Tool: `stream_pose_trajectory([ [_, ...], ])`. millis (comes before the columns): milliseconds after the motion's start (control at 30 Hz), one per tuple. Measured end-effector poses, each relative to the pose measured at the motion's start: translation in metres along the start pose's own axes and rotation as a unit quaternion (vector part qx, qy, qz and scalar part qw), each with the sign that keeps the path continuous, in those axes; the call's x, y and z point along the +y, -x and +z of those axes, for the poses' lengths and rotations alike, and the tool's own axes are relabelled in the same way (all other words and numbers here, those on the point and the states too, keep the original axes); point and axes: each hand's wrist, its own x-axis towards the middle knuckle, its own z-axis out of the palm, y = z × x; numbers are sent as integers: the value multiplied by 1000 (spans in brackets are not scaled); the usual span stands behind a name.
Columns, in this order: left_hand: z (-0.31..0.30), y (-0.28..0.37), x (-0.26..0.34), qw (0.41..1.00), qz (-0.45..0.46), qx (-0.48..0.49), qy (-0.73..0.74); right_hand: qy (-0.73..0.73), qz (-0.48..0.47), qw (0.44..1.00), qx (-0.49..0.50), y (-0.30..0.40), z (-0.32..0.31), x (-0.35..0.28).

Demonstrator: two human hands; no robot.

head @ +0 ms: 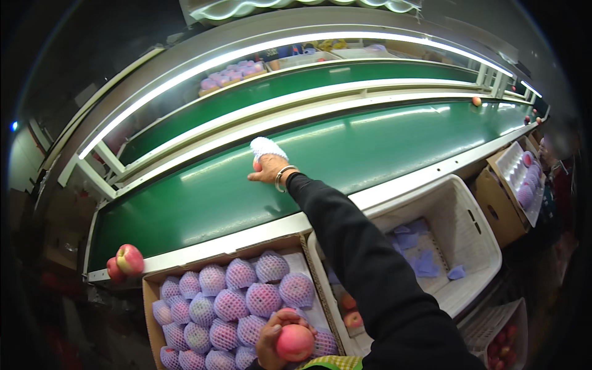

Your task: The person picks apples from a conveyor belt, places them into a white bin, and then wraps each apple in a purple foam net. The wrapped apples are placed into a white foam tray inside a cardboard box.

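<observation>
My right hand (273, 170), with a bracelet at the wrist, reaches over the green conveyor belt (370, 143). It grips an apple (257, 164) that is partly covered by a white foam net (267, 147). Low in the view, my left hand (269, 340) holds a bare red apple (295, 343) above a cardboard box (150, 303). Part of another red apple shows behind the fingers; whether the hand holds it too I cannot tell. Rows of apples in purple foam nets (230, 304) fill much of the box.
Two apples (129, 260) sit at the belt's near left corner. Right of the box, a white plastic crate (476, 259) holds purple scraps (425, 264). A crate of apples (502, 347) stands lower right. A person (557, 152) is at far right, beside a tray of netted apples (527, 185).
</observation>
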Motion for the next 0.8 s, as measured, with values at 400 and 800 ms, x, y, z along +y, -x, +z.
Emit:
stream_pose_trajectory([
  [400, -2, 4, -8, 999, -4, 48, -12, 23, 53, 993, 106, -1, 39, -33],
  [800, 4, 1, -9, 997, 47, 10, -61, -337, -25, 941, 32, 127, -52, -1],
])
